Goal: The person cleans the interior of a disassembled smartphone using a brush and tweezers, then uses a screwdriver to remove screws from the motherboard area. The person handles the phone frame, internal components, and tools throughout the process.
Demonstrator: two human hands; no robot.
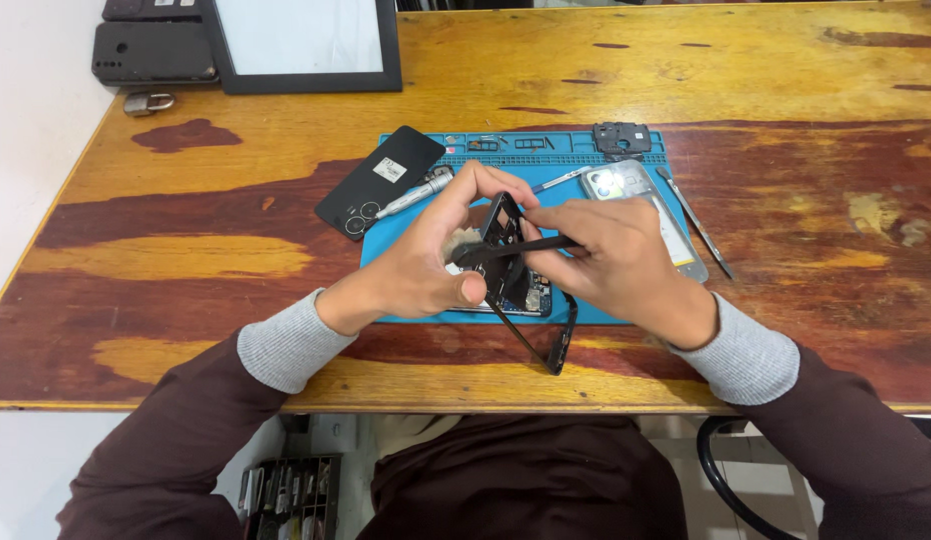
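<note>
My left hand (426,258) grips an opened black phone body (521,290), held tilted on its edge over a blue repair mat (406,300). My right hand (616,262) holds a thin black tool (516,248) that reaches across the phone's upper part toward my left fingers. A black phone back cover (380,180) lies on the mat's left corner. Beside the cover lies a silver pen-shaped screwdriver (416,194). A phone part with a shiny silver inside (636,200) rests on the mat's right side.
The mat lies on a worn wooden table (746,80). Metal tweezers (698,222) lie at the mat's right edge, a small black part (622,136) at its top. A black-framed panel (301,45), dark cases (154,50) and a metal padlock (149,102) sit at the far left.
</note>
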